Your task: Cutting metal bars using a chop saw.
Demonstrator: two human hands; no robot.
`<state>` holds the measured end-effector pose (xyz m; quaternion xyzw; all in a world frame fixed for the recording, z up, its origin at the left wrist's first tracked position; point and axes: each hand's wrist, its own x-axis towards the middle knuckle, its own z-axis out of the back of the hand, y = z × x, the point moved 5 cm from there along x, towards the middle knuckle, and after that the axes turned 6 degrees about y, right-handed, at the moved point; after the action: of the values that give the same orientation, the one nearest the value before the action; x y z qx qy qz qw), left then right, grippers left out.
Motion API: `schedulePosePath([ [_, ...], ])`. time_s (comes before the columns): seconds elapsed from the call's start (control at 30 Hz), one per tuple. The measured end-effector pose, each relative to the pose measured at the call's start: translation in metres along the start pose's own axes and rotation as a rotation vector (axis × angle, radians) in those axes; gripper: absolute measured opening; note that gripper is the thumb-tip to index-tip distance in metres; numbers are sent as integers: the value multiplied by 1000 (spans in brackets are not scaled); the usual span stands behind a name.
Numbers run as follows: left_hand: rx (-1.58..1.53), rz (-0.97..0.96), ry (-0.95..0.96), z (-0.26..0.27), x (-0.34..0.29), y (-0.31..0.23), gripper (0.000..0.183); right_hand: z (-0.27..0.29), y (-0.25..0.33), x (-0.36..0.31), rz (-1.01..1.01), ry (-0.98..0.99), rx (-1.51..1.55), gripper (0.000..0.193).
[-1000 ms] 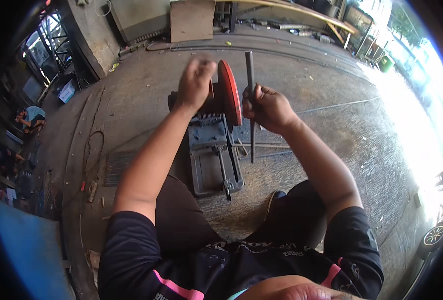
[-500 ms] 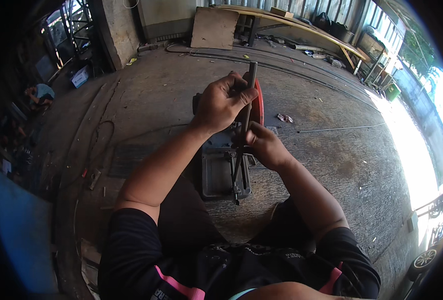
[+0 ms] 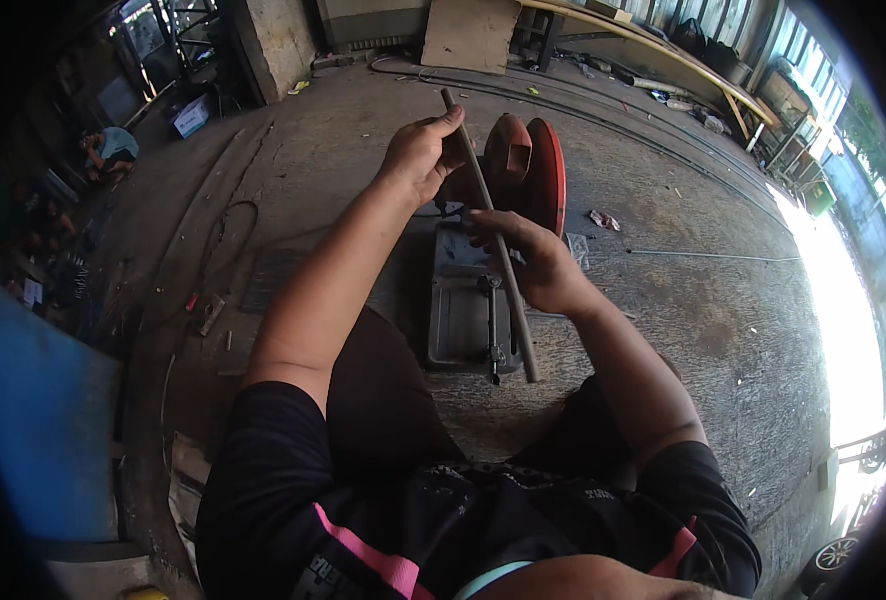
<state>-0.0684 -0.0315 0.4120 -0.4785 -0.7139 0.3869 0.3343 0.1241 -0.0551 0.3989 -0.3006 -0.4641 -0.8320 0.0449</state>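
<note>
A straight metal rod (image 3: 519,325) slants down in front of me, its upper end leaning left. My left hand (image 3: 421,158) is closed around it near the top, with the thumb along the rod. At about the rod's middle, my right hand (image 3: 543,262) curls its fingers over it. Under and beyond my hands stands a cut-off saw with a red blade guard (image 3: 550,180) and a dark grey base (image 3: 443,340). A screw clamp (image 3: 491,315) lies along the base, just left of the rod's lower part. My hands partly hide the middle of the saw.
A thin rod (image 3: 708,255) lies on the floor to the right, near crumpled scrap (image 3: 604,220). Long bars cross the floor beyond the saw. A brown board (image 3: 470,35) leans at the back beside a long bench (image 3: 653,45). A person (image 3: 113,152) crouches far left.
The rod has turned, its top swinging left and its lower end right, away from the clamp. My left hand has moved left. The view has shifted, showing more of the red guard.
</note>
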Motion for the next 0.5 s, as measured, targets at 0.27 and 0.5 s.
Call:
schedulePosePath([
  [0.27,443,123,96,0,-2,-8,35,12,-8,-1,86,-424,38,20],
  [0.5,783,-110,222,-4,-28,-48,37,30,-16,-6,-455,-457,-116,25],
])
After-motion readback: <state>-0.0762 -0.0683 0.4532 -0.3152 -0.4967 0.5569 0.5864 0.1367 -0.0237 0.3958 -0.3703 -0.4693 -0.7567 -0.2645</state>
